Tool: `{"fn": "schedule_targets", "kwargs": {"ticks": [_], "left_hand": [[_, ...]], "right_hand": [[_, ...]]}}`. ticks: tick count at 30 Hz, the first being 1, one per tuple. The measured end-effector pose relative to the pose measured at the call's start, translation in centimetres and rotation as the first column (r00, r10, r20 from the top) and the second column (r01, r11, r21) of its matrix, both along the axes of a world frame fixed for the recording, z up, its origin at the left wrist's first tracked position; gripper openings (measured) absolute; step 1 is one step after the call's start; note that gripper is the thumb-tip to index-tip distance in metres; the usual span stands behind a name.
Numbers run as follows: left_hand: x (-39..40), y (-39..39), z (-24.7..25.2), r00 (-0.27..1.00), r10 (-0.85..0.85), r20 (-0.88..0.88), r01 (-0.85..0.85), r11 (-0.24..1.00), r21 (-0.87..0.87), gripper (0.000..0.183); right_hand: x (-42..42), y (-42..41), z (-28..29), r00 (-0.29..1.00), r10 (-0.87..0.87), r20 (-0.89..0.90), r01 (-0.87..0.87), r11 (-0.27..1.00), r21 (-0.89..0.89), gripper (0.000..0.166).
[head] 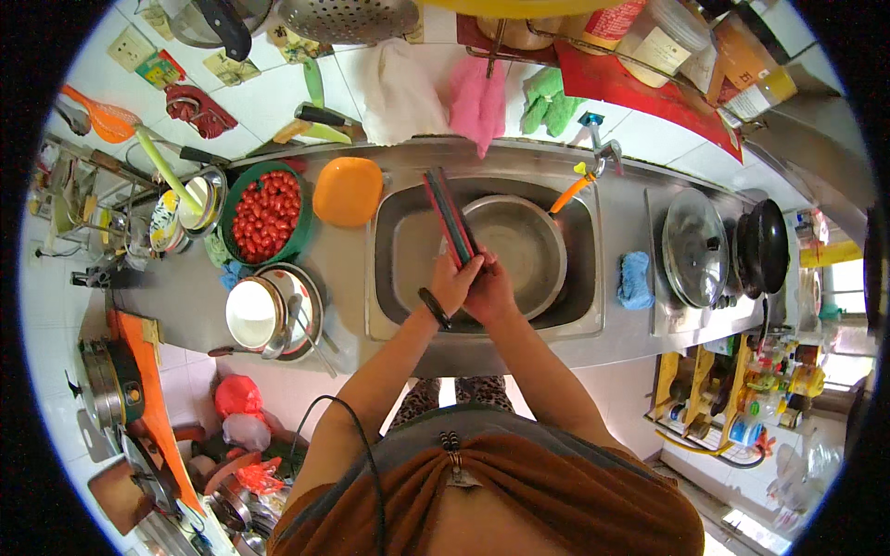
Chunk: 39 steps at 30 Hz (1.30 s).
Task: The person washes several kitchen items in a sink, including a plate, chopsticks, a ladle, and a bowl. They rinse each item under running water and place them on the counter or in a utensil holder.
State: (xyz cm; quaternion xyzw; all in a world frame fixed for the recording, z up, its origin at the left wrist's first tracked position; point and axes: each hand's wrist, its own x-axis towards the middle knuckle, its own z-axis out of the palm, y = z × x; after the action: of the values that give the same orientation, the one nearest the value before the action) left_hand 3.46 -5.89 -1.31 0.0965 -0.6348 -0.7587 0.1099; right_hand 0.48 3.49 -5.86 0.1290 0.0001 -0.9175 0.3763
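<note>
My left hand (455, 278) and my right hand (491, 288) meet over the sink and grip the near end of a bundle of long, dark and red chopsticks (450, 219). The bundle points away from me, its far end near the sink's back rim. Beneath it, a round stainless steel basin (518, 250) stands in the right part of the steel sink (403, 278). The faucet (606, 153), with an orange hose (571, 194), is at the back right. My fingertips are partly hidden by each other and by the bundle.
Left of the sink are an orange plastic tray (348, 191), a green colander (306, 222) of small red tomatoes (268, 215), and stacked bowls (254, 314) with utensils. On the right lie a blue cloth (635, 280), a glass-lidded pan (695, 247) and a black wok (768, 247). Cloths hang behind the sink.
</note>
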Motion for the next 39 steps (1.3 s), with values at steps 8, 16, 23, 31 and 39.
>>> {"fn": "schedule_targets", "kwargs": {"ticks": [8,16,23,31,39], "left_hand": [[1.4,-2.0,-2.0,0.998,-0.031,-0.054,0.045,0.960,0.278,0.014],[4.0,-6.3,2.4,0.995,-0.097,-0.019,0.099,0.983,0.156,0.012],[5.9,-8.3,2.2,0.958,-0.209,0.195,0.258,0.926,-0.275,0.013],[7.0,-7.5,-1.3,0.954,-0.188,0.235,0.261,0.905,-0.336,0.013],[7.2,-6.4,-2.7,0.947,0.211,0.242,0.154,0.363,-0.919,0.009]], "right_hand": [[2.1,-2.1,5.1,0.988,0.151,-0.039,-0.116,0.876,0.467,0.046],[-3.0,4.0,11.7,0.685,0.624,-0.376,-0.075,0.573,0.816,0.050],[-4.7,7.2,1.7,0.004,0.999,-0.040,0.829,0.019,0.560,0.047],[0.4,-2.4,9.7,0.357,0.781,-0.512,0.546,0.270,0.793,0.051],[2.0,-4.0,10.0,0.792,0.528,-0.306,0.151,0.316,0.937,0.025]]}}
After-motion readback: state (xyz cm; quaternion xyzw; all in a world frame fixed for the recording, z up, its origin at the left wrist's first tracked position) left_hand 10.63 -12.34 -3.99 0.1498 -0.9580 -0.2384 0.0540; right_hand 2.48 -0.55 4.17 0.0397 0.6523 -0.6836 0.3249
